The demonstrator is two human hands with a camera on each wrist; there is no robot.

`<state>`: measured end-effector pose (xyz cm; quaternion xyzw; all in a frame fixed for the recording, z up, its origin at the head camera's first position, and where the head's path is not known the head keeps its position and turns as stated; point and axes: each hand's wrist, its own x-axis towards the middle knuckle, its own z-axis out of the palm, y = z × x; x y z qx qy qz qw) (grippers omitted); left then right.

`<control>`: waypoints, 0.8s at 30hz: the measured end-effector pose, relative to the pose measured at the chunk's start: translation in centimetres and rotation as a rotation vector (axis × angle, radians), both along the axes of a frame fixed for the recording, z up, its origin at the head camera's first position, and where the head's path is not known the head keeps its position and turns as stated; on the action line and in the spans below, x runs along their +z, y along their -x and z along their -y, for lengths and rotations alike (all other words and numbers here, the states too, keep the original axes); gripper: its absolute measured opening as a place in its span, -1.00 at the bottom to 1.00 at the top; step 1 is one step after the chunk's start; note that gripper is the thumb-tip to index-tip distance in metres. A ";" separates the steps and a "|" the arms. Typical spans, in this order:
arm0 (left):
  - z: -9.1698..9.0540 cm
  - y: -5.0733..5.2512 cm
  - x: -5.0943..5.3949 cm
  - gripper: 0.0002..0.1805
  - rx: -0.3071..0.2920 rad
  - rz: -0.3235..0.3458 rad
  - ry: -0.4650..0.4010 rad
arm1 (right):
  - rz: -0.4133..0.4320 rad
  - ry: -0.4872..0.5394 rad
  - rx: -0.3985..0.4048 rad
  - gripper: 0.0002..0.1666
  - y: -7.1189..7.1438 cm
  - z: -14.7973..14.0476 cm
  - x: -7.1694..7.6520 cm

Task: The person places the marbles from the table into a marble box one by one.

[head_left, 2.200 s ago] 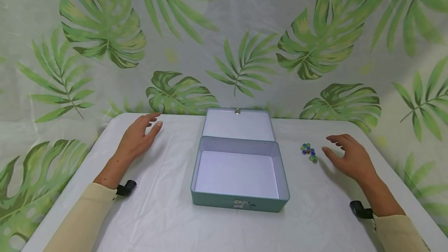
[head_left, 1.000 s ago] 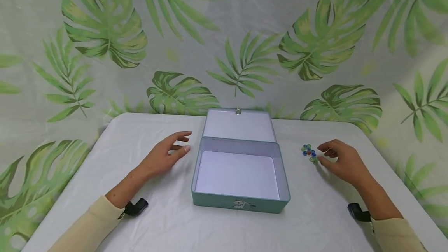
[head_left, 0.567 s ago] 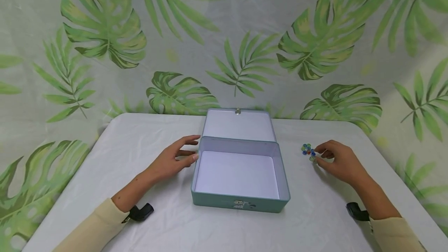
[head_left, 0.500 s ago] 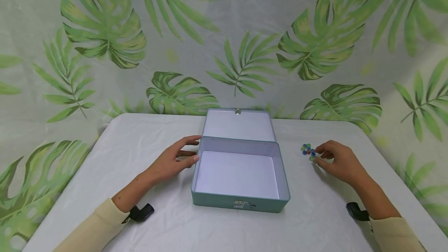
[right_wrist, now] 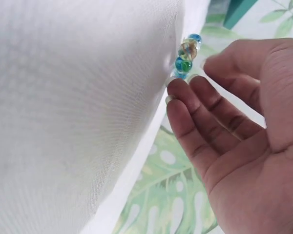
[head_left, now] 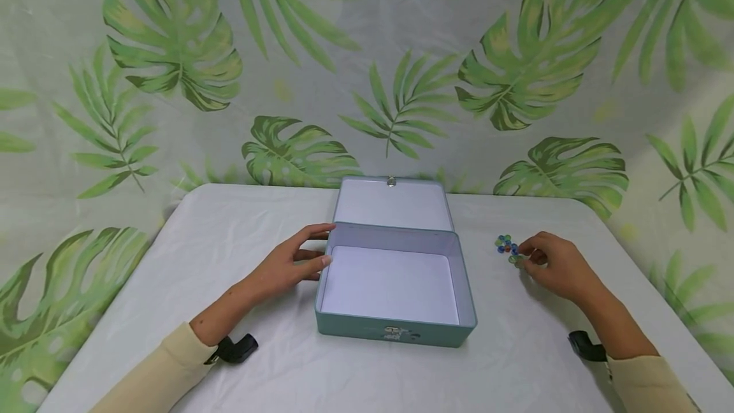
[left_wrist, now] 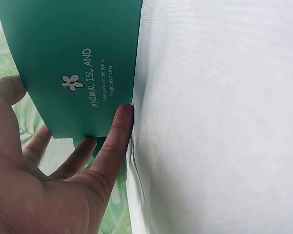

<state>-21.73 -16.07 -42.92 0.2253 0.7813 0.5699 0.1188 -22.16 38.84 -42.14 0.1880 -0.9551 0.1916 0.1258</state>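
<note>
A green tin box (head_left: 395, 330) with a pale inside stands in the middle of the table, its lid (head_left: 392, 202) folded back. My left hand (head_left: 283, 269) touches its left side, thumb at the rim and fingers spread about the back corner. In the left wrist view, the fingertips (left_wrist: 123, 114) reach the box's printed wall (left_wrist: 83, 58). Several small glass marbles (head_left: 504, 246) lie clustered to the right of the box. Right beside them is my right hand (head_left: 562, 266), fingers bent. The right wrist view shows its thumb apart from the fingertips (right_wrist: 178, 90), with marbles (right_wrist: 184, 65) just beyond.
A white cloth (head_left: 275, 368) covers the table. Behind it hangs a curtain (head_left: 424, 30) printed with green leaves. Each wrist wears a small black camera, one on the left (head_left: 237, 349) and one on the right (head_left: 586, 345).
My left hand has come down and right to the box's side. Leftward to the marbles has gone my right hand, its fingers drawing closer together. The box stays in place.
</note>
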 end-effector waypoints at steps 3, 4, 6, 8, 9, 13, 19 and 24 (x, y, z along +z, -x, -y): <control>0.0 0.0 0.0 -0.29 0.000 0.003 0.002 | 0.001 -0.020 -0.002 -0.79 0.1 -0.2 -0.1; 0.0 0.0 0.0 -0.29 0.000 0.004 0.003 | 0.002 -0.028 0.001 -0.80 0.2 -0.2 -0.2; -0.1 0.1 0.0 -0.29 0.000 0.007 0.001 | 0.003 -0.043 0.006 -0.81 0.3 -0.4 -0.3; -0.1 0.0 0.0 -0.29 0.001 0.010 0.000 | 0.003 -0.053 0.010 -0.81 0.4 -0.5 -0.4; -0.1 0.1 0.0 -0.29 0.002 0.011 0.001 | 0.006 -0.057 0.011 -0.81 0.4 -0.5 -0.4; -0.1 0.0 0.1 -0.29 0.003 0.016 -0.001 | 0.005 -0.062 0.014 -0.80 0.5 -0.5 -0.5; -0.2 0.0 0.2 -0.29 0.003 0.028 -0.006 | 0.041 -0.061 -0.019 -0.87 0.4 -0.5 -0.4; -0.3 -0.1 0.4 -0.27 -0.003 0.040 -0.016 | 0.097 -0.064 -0.050 -0.90 0.6 -0.5 -0.4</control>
